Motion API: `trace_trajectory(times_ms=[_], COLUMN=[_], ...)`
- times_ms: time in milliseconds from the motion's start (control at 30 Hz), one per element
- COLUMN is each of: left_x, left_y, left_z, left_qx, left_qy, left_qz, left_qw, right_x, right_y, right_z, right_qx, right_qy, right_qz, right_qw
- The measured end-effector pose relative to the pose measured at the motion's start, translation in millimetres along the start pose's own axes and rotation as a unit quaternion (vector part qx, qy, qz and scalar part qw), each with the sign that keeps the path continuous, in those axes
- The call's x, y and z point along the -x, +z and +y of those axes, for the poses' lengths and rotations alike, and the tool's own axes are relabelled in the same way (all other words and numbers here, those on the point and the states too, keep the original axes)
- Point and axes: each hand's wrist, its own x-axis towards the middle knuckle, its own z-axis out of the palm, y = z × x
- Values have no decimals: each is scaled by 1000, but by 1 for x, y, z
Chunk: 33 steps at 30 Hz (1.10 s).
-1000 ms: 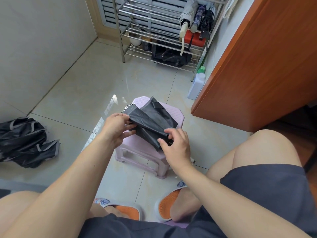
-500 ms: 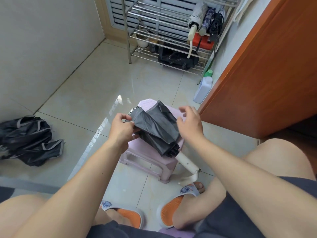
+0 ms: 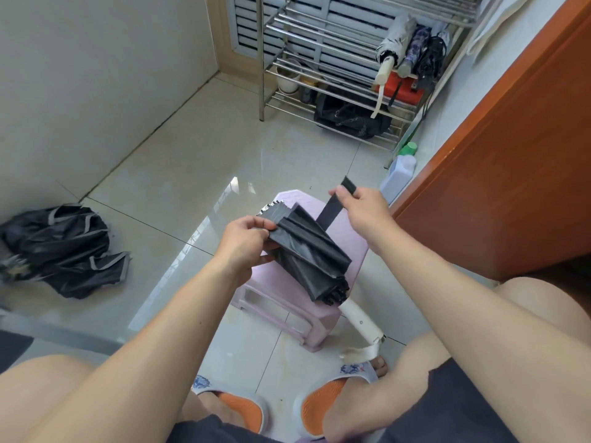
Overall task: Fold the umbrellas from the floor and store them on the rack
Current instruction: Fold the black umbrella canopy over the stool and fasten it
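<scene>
Where the shiny tile floor [image 3: 198, 161] meets the pale wall, a metal rack [image 3: 323, 75] stands at the back, next to an orange-brown door [image 3: 511, 161]. Three folded umbrellas [image 3: 412, 49] lean at the rack's right end, over a red box [image 3: 403, 88], and a black bag [image 3: 350, 118] sits on the bottom shelf. A white bottle with a green cap [image 3: 401, 172] stands on the floor by the door. Another black umbrella [image 3: 64, 251] lies crumpled on the floor to the left, well apart from the rack. A pink stool [image 3: 287, 302] stands between the person's knees and the rack. Over it is the folded black umbrella [image 3: 311, 254], its white handle [image 3: 361, 321] pointing down at the sandals. The left hand [image 3: 244, 243] pinches the top of the cloth with curled fingers. The right hand [image 3: 367, 209] pinches the black strap [image 3: 334, 206] and holds it up tight.
</scene>
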Motion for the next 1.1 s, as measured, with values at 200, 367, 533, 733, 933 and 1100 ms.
trace_trajectory(times_ms=[200,367,533,733,933,1100], left_x=[3,6,5,2,-8,-1], left_y=[-4,-2,-4,5,16,24], left_z=[3,7,8,-1,-30,-37], left_qx=[2,8,26,8,-73,-253], left_qy=[-16,-19,-15,31,-2,63], left_qz=[-14,-23,-36,-38,14,-26], left_qw=[1000,1000,999,999,997,965], right_x=[38,60,99,106,109,109], right_y=[-24,-10,56,101,80,49], right_z=[-5,-9,3,50,65,73], right_qx=[-84,33,215,330,343,319], right_qy=[6,-51,-231,-335,-379,-345], right_qz=[-50,-12,1,84,-28,-143], right_qw=[995,998,949,878,859,871])
